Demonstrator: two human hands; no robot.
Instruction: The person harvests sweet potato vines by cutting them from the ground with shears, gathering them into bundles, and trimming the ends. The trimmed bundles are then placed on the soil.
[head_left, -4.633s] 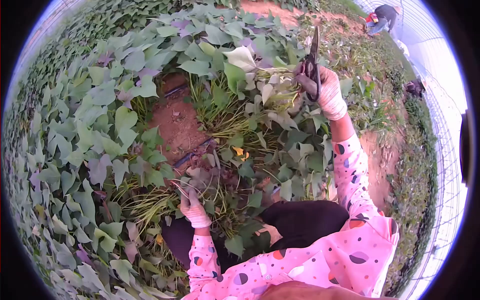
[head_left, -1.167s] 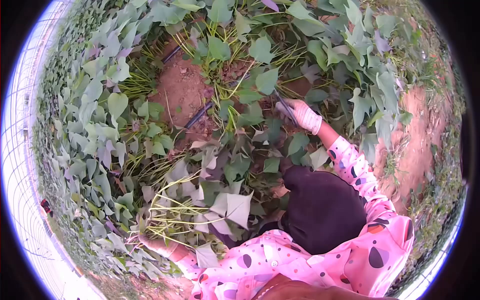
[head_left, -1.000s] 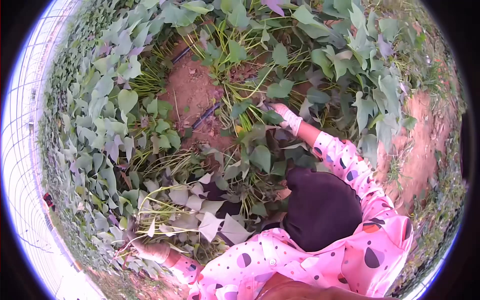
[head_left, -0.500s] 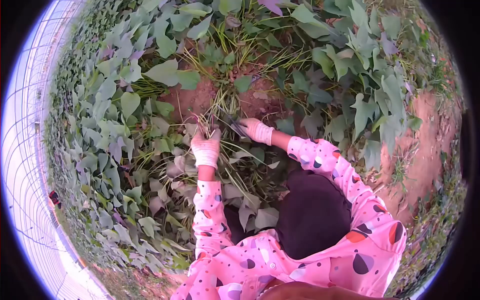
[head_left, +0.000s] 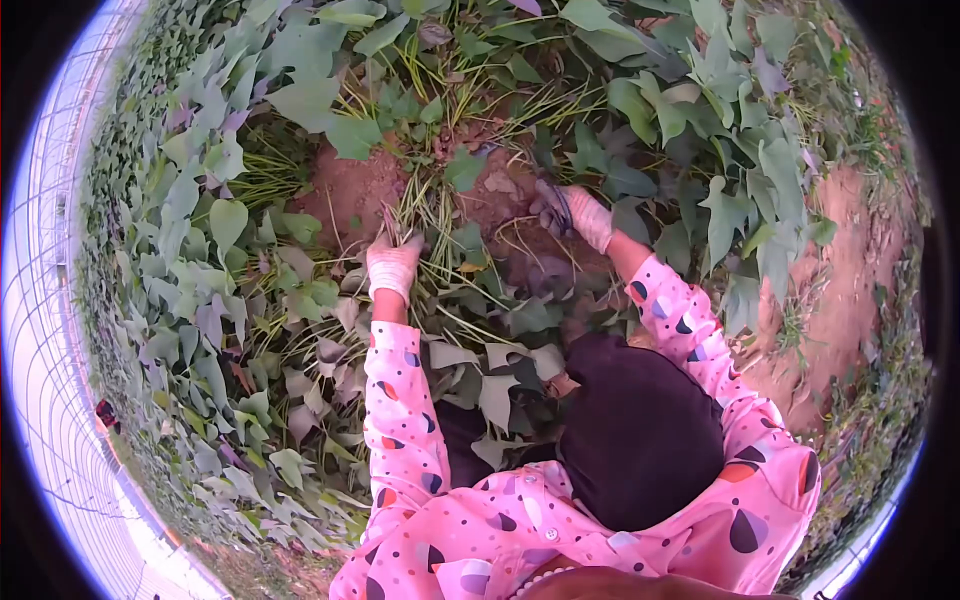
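My left hand (head_left: 393, 266), in a white glove, is closed around a few thin vine stems (head_left: 392, 222) beside a pale bundle of vines (head_left: 425, 210). To the right, my right hand (head_left: 586, 216), also gloved, is closed on a dark scissors-like tool (head_left: 553, 208). Blur and the fingers hide much of the tool. It is over bare reddish soil and dark leaves, apart from the bundle. Loose stems and wilting leaves (head_left: 495, 400) lie below my hands, near my knees.
Dense leafy vines (head_left: 215, 230) spread on the left and at the top. A strip of bare soil (head_left: 815, 300) runs along the right. Beyond the left edge stands a wire-like frame (head_left: 45, 330). A dark cloth-covered shape (head_left: 640, 430) fills the lower middle.
My right hand has moved right and up with the tool, away from the vine bundle. My left hand has shifted slightly left and up, still holding stems. The hands are farther apart.
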